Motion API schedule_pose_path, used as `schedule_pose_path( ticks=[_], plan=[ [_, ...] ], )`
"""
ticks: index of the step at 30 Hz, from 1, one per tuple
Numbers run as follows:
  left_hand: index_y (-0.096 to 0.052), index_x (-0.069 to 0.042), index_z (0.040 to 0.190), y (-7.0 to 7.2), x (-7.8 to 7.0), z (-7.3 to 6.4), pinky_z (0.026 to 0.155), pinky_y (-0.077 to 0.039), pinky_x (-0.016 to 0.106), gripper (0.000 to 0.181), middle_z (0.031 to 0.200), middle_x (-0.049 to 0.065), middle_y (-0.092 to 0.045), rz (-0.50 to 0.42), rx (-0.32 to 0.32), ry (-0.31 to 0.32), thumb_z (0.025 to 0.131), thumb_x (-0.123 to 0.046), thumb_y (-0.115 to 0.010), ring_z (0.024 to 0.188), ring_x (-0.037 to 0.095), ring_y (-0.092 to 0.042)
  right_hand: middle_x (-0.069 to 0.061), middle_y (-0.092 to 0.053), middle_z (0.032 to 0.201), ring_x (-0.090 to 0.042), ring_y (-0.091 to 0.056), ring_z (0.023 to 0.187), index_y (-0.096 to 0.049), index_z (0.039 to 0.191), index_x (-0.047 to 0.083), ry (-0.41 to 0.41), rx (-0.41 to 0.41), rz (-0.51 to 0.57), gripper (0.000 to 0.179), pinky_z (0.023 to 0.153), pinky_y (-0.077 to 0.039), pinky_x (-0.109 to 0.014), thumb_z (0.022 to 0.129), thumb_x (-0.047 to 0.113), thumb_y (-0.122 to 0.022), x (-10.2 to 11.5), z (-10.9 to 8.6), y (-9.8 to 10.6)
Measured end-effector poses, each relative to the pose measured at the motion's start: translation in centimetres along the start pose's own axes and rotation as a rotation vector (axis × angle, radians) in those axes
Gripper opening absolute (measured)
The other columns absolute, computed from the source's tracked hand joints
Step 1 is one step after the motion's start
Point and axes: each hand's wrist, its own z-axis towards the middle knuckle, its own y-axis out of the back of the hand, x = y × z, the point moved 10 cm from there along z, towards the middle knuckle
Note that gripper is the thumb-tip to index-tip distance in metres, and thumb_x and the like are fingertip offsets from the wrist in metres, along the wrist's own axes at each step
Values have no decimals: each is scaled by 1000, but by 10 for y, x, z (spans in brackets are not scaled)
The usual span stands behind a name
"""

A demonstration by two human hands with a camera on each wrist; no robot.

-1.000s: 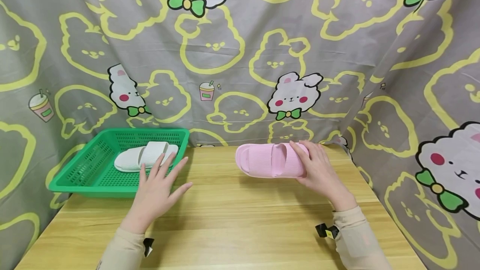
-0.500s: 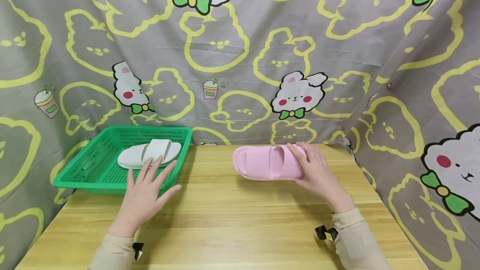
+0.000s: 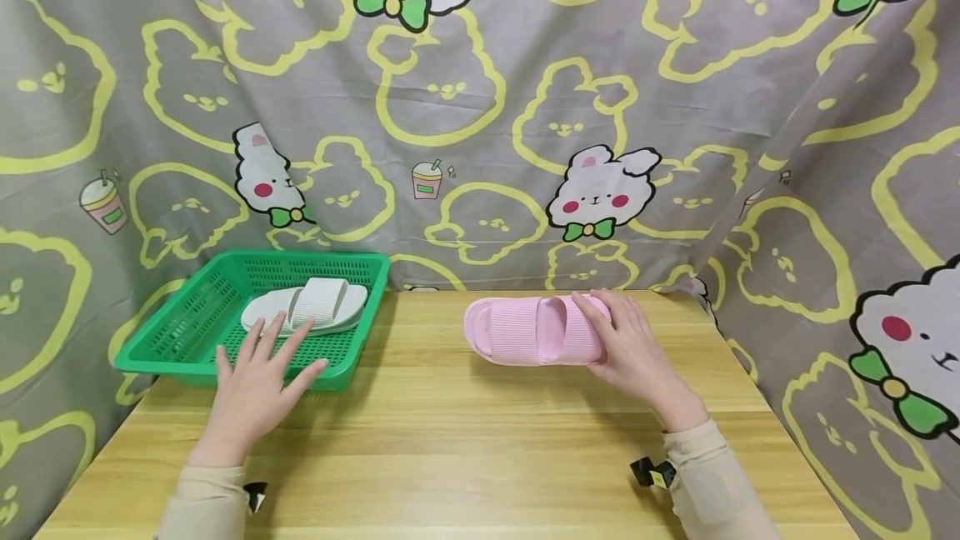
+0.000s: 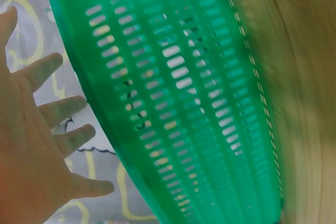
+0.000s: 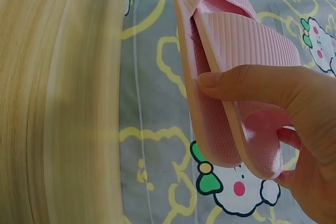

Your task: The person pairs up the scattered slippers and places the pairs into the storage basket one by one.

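Observation:
My right hand (image 3: 633,352) grips a pair of pink slippers (image 3: 517,330) by one end, above the right half of the table. From the right wrist, the two slippers (image 5: 252,40) nest into each other, with the thumb (image 5: 247,83) pressed against them. On the left, a green basket (image 3: 176,327) holds white slippers (image 3: 322,304), seemingly also a nested pair. My left hand (image 3: 255,398) has its fingers spread in front of the basket's near rim and holds nothing. In the left wrist view these fingers (image 4: 65,111) appear beside the basket's perforated wall (image 4: 152,93).
The wooden table (image 3: 450,448) stretches between the two hands. A grey curtain (image 3: 465,65) with yellow cartoon outlines hangs behind the table and down both sides. The basket stands near the back left, close to the curtain.
My left hand has drawn back leftward, away from the white slippers and toward me. The right hand keeps its grip; the pink slippers have shifted slightly left and down in the picture.

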Motion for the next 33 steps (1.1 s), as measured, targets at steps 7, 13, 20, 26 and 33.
schedule_pose_path(
  ticks=[7,13,20,26,33],
  plan=[
    [-17,-37,142,0,24,-1,88,10,77,67,152,10,-7,-7,21,62,85,-59,-44,139,33,11,-11,-35,133,-28,-32,123,-28,141,24,14,-23,-4,106,106,-21,-55,51,28,-85,3,0,1],
    [-12,-36,143,-2,48,-4,82,12,79,68,152,12,1,-17,52,115,86,-59,-40,136,37,18,-12,-35,134,-28,-32,124,-28,141,24,19,-21,4,106,106,-20,-56,52,27,-85,9,2,0],
    [-4,-37,143,-4,68,-9,79,9,82,70,151,16,6,-7,82,162,87,-60,-38,132,43,23,-12,-35,135,-28,-32,124,-29,141,24,15,-22,5,104,106,-20,-55,53,27,-84,15,3,-2],
    [-2,-36,143,-6,79,-13,77,10,82,70,150,20,6,-18,115,196,87,-60,-36,129,47,24,-12,-36,134,-28,-32,124,-30,140,25,19,-20,14,102,105,-21,-56,54,27,-84,22,3,-5],
    [-1,-35,144,-10,86,-15,74,12,82,72,148,25,4,-24,143,217,86,-62,-35,127,52,22,-13,-36,134,-28,-32,124,-29,140,25,18,-11,21,102,105,-21,-56,54,26,-83,27,4,-8]
  ],
)
